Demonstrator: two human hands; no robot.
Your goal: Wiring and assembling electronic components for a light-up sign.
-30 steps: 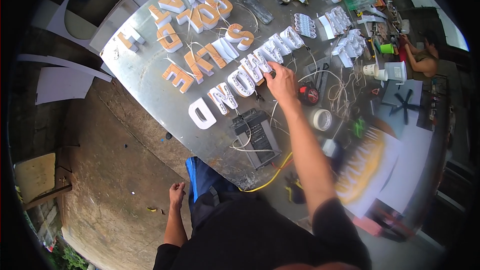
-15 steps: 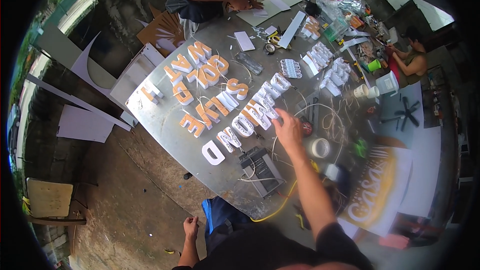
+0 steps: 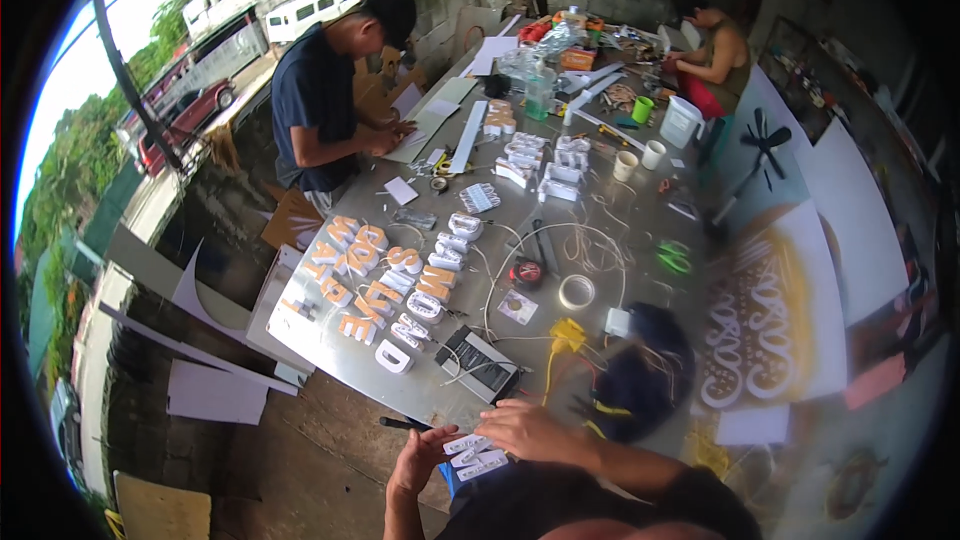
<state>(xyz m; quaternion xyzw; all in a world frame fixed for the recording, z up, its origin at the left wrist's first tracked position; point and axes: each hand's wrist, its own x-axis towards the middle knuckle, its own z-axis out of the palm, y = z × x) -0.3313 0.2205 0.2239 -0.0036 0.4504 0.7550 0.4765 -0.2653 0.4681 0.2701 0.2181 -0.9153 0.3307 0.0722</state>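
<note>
In front of my body, low in the view, is a white channel letter (image 3: 474, 459) with rows of small light modules in its open face. My left hand (image 3: 413, 460) has its fingers curled at the letter's left side. My right hand (image 3: 530, 432) reaches across from the right, fingers bent over its upper right edge. A black rod-like thing (image 3: 402, 423) lies at my left fingertips; I cannot tell whether it is held. Just past my hands, a dark grey power supply box (image 3: 478, 363) with wires sits on the table.
On the metal table (image 3: 530, 340) stand rows of brown-and-white channel letters (image 3: 375, 305). Farther right are a tape roll (image 3: 577, 292), a red tape measure (image 3: 525, 273), green scissors (image 3: 674, 257) and a dark cap (image 3: 645, 365). Two people (image 3: 325, 105) work at the far side; cables cross the surface.
My right hand has left the row of letters and come back toward my body. A white letter is now between both hands. My left hand has risen to it, and my view has tilted up.
</note>
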